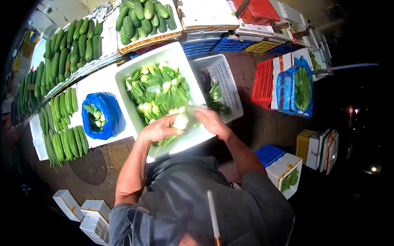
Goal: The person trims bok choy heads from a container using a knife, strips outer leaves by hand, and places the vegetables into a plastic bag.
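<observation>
A white foam box (122,88) in front of me holds many heads of bok choy (158,88) with green leaves and pale stems. Over its near right part, my left hand (157,130) is closed around a bok choy (180,121), whose pale base faces up and looks bright in the light. Just right of it, my right hand (211,121) has its fingers stretched toward that base, partly blurred by motion. I see nothing held in the right hand. Whether its fingertips touch the base I cannot tell.
Left of the box stands a blue plastic bag (113,117) with more bok choy. Cucumbers (143,18) and ridged gourds (67,143) lie on the stall. A white basket (234,96) with greens stands right; a red crate (262,84) is farther. A cigarette (212,213) shows close below.
</observation>
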Demonstrator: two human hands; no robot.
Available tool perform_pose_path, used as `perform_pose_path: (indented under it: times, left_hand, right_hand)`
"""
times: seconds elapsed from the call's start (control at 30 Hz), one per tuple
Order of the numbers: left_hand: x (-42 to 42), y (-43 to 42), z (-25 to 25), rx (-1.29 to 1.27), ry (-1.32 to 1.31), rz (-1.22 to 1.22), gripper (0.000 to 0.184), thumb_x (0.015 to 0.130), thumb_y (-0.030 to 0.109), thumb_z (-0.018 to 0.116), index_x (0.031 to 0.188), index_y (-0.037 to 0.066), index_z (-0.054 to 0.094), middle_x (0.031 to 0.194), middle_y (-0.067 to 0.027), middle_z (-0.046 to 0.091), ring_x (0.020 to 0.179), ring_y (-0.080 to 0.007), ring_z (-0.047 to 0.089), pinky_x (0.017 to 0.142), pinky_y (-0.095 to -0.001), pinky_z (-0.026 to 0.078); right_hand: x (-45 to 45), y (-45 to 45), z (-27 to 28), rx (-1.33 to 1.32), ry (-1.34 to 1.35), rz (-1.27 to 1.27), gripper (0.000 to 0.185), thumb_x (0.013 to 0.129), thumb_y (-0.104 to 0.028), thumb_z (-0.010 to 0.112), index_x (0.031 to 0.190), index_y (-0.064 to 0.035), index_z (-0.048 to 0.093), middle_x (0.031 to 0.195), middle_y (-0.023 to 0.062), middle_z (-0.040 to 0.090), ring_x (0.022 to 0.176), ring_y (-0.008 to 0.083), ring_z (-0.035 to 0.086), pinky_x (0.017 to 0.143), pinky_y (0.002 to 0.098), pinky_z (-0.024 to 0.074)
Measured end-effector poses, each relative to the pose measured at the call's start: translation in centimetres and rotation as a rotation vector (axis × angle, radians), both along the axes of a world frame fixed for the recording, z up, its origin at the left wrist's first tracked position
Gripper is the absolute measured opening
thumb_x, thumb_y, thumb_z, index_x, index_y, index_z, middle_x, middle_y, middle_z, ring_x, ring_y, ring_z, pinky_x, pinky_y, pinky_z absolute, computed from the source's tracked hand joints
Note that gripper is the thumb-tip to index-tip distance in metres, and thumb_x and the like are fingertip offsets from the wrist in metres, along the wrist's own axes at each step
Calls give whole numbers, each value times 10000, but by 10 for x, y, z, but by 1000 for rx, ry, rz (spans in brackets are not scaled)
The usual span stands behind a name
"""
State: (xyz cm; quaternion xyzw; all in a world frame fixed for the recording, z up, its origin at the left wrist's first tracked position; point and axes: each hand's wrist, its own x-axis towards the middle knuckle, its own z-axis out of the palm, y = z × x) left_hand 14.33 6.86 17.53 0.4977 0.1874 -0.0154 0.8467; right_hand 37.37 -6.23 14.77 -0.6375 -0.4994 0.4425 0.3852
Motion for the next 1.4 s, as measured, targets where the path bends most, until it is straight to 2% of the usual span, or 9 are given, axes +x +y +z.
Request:
perform_pose_path:
  times: [0.13, 0.23, 0.4, 0.7, 0.9, 1.03, 1.17, 1.23, 1.4]
  left_hand:
    - [-20, 6, -22, -43, -30, 159, 578, 879, 202, 760, 1362, 23, 497, 1187, -57, 659, 1107, -161, 619, 979, -312, 476]
    - [-68, 15, -31, -102, -14, 404, 546, 872, 213, 754, 1331, 31, 522, 1208, -64, 659, 1117, -158, 606, 995, -309, 453]
    - [-202, 33, -64, 91, 333, 1112, 603, 851, 109, 718, 1395, 1, 483, 1230, -84, 631, 1124, -176, 591, 997, -317, 462]
    - [-369, 112, -92, 528, 672, 1630, 553, 797, 83, 744, 1273, -35, 489, 1026, -116, 652, 885, -166, 638, 785, -296, 526]
    - [-380, 159, -174, -139, 536, 2185, 494, 845, 191, 787, 1204, 16, 498, 914, -125, 652, 695, -199, 633, 591, -307, 533]
    - [-382, 170, -258, -696, 192, 2232, 300, 963, 291, 674, 1079, 61, 521, 714, -93, 548, 483, -190, 532, 397, -319, 453]
    - [-353, 175, -302, -1037, 517, 2082, 519, 931, 438, 686, 1047, -46, 537, 781, -143, 575, 549, -288, 608, 424, -380, 509]
    - [-339, 169, -327, -1052, 616, 1954, 730, 913, 533, 666, 1310, -41, 450, 1082, -213, 606, 804, -373, 657, 640, -512, 562]
    - [-300, 136, -462, -659, 787, 1433, 622, 910, 447, 690, 1267, -48, 572, 1143, -230, 661, 934, -388, 668, 802, -470, 547]
  right_hand:
    - [26, -7, -31, -466, 721, -715, 460, 995, -400, 549, 1288, -48, 592, 631, -17, 458, 471, 102, 424, 448, 284, 440]
    - [26, -25, -72, -311, 602, -545, 741, 1003, -602, 440, 1342, 56, 481, 587, 5, 459, 426, 115, 432, 436, 289, 445]
    - [-23, -12, -61, -616, 229, -403, 316, 1015, -298, 572, 1143, -11, 613, 643, -6, 502, 453, 72, 434, 440, 254, 448]
    - [-94, 36, -76, -746, 113, -179, 279, 978, -292, 635, 1116, -49, 624, 685, -26, 508, 477, 58, 441, 449, 239, 448]
    - [-142, 79, -61, -765, 0, -45, 338, 985, -267, 614, 1217, -21, 604, 692, -23, 515, 505, 66, 462, 458, 233, 444]
    - [-158, 80, -74, -856, 26, -40, 276, 982, -261, 619, 1178, -67, 609, 693, -47, 504, 517, 55, 451, 466, 228, 431]
    - [-172, 78, -77, -939, -13, -50, 255, 975, -277, 629, 1156, -98, 614, 700, -48, 505, 528, 52, 458, 478, 225, 453]
    - [-170, 73, -83, -946, -18, -34, 279, 967, -272, 638, 1174, -87, 611, 708, -35, 512, 537, 58, 475, 484, 235, 473]
    - [-174, 80, -85, -986, -54, -53, 320, 955, -261, 654, 1207, -71, 603, 706, -20, 519, 542, 79, 495, 485, 252, 484]
